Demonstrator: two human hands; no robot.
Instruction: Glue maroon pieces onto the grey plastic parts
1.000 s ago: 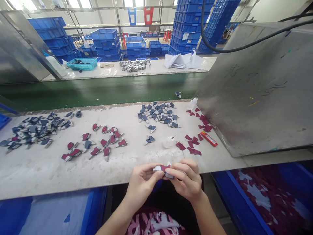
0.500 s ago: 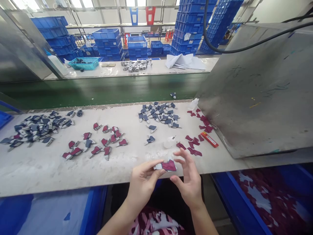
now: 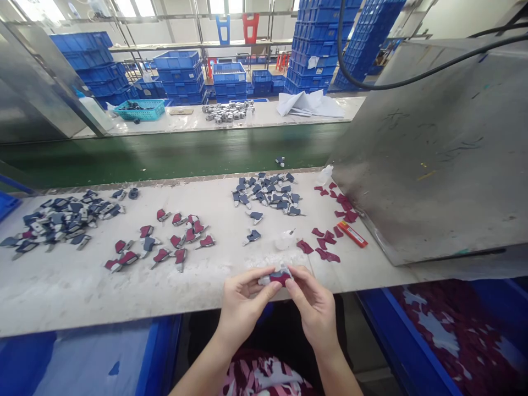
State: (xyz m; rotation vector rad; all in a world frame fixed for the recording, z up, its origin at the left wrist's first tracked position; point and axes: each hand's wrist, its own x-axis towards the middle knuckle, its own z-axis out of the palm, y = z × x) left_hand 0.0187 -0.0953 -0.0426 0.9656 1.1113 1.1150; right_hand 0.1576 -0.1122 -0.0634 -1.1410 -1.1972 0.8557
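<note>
Between my two hands is a small grey part with a maroon cloth piece (image 3: 280, 278) on it, just above the table's front edge. My left hand (image 3: 244, 302) pinches its left end with thumb and fingers. On its right end, the thumb and fingers of my right hand (image 3: 312, 305) are closed too. Part of it is hidden by my fingertips. A small clear bottle with a thin tip (image 3: 284, 240) lies behind my hands. To its right are loose maroon cloth pieces (image 3: 328, 254). Left of my hands lie several grey parts with maroon covering (image 3: 179, 256).
Dark blue-grey parts form a pile (image 3: 266, 192) at mid-table and another pile (image 3: 66, 217) at far left. A red-orange packet (image 3: 352, 234) lies beside a large metal box (image 3: 433, 165) on the right. Beyond the table runs a green conveyor belt (image 3: 165, 154). A blue bin (image 3: 396, 335) stands below right.
My right hand, open and apart before, has closed on the right end of the part. The part has turned, so its grey side shows more. A dark part on the belt has moved left.
</note>
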